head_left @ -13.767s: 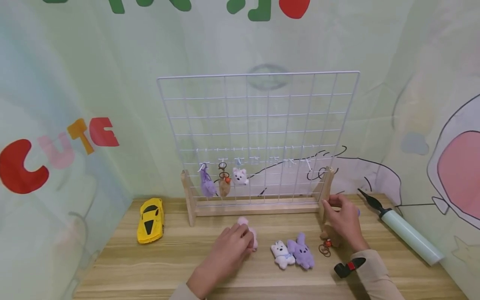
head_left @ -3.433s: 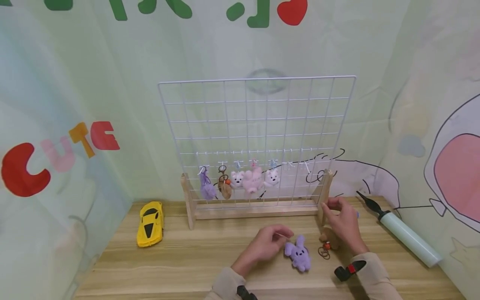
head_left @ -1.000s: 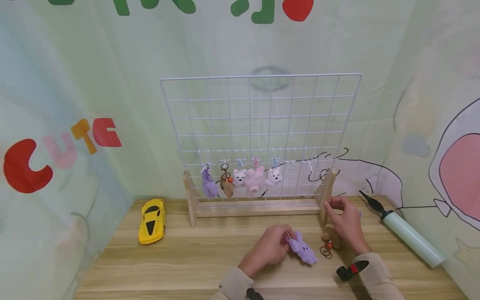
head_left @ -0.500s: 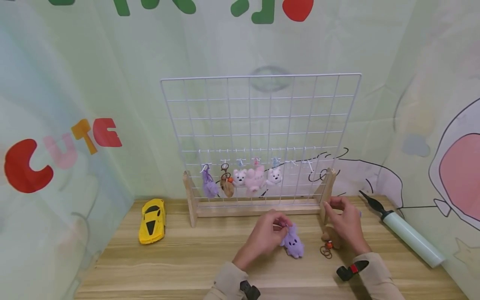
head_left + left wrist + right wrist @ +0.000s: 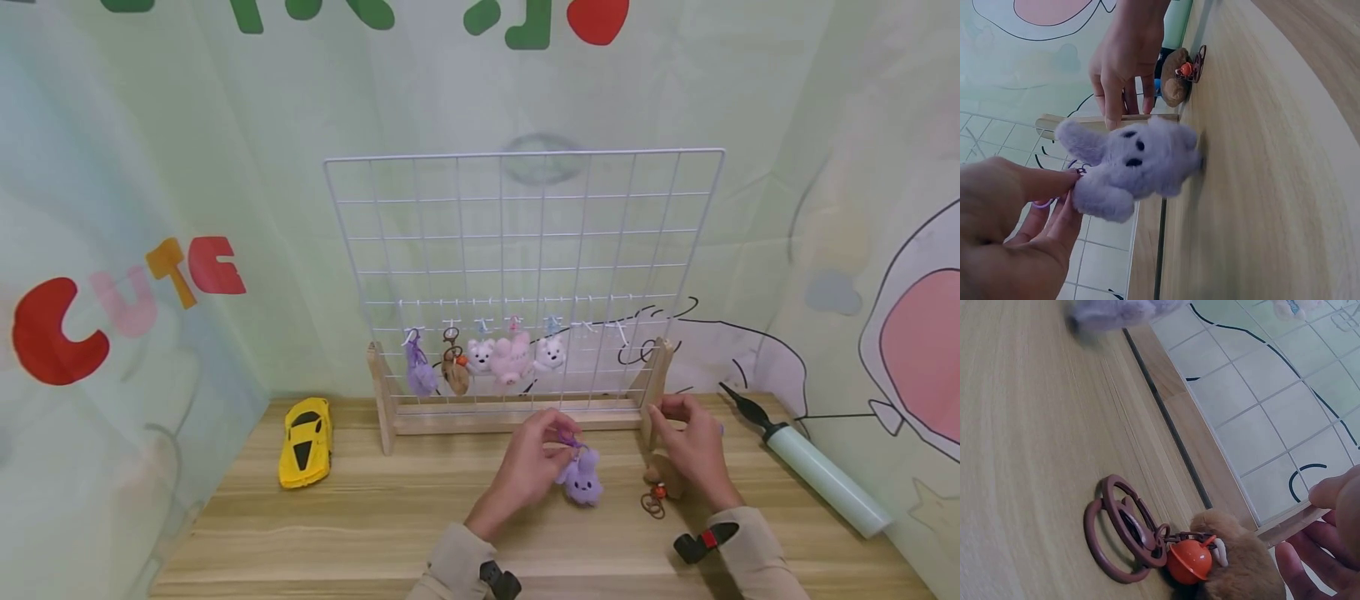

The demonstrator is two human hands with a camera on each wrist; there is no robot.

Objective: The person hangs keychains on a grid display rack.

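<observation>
My left hand [image 5: 525,467] pinches the purple loop of a purple plush bunny keychain [image 5: 583,482]. In the left wrist view the bunny [image 5: 1141,159] hangs ears up, low over the table. My right hand [image 5: 693,446] grips the right wooden post [image 5: 655,383] of a white wire grid rack [image 5: 525,154]. Below that hand lies a brown plush keychain [image 5: 1241,562] with an orange bell [image 5: 1189,560] and brown rings. From the rack's hooks hang a purple plush [image 5: 420,377], a brown one [image 5: 454,375], a white bear [image 5: 481,357], a pink plush [image 5: 512,358] and another white bear [image 5: 551,353].
Two bare hooks [image 5: 617,332] sit at the right of the hook row. A yellow toy car [image 5: 305,442] stands on the table at left. At right lies a pale green hand pump [image 5: 825,477] with a black nozzle. A printed curtain hangs behind.
Over the earlier frames, a pink plush and a second white bear came onto the hooks. Lately my left hand took the purple bunny by its loop and raised it upright. The right hand stayed.
</observation>
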